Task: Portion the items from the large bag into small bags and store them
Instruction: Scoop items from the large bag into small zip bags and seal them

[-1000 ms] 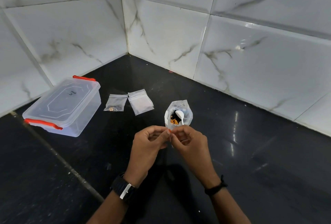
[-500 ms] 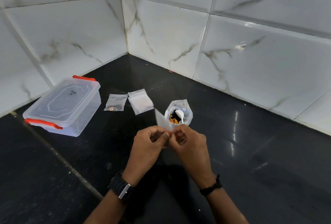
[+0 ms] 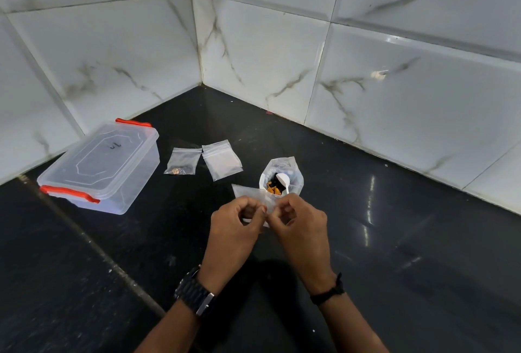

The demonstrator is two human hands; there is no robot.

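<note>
A: Black tabletop (image 3: 394, 254), marble-tiled corner. What's nearest?

B: Both hands, left hand (image 3: 234, 228) and right hand (image 3: 301, 225), pinching a small bag (image 3: 248, 192), now raised and spreading at its mouth, so it's ready for filling.

A: Beyond?

B: The large bag (image 3: 282, 175) with its spoon (image 3: 282, 179), two small bags, then the lidded box (image 3: 98, 166).

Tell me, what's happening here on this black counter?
A person is portioning things into little plastic bags. Both hands, left hand and right hand, pinch a small clear bag at its top edge, seemingly working it open. Just behind stands the large bag, open, with orange and dark pieces and a white spoon inside. Two more small bags lie flat further back; the left one already has a few pieces in it. A lidded clear box with red clips sits at the left, closed.
</note>
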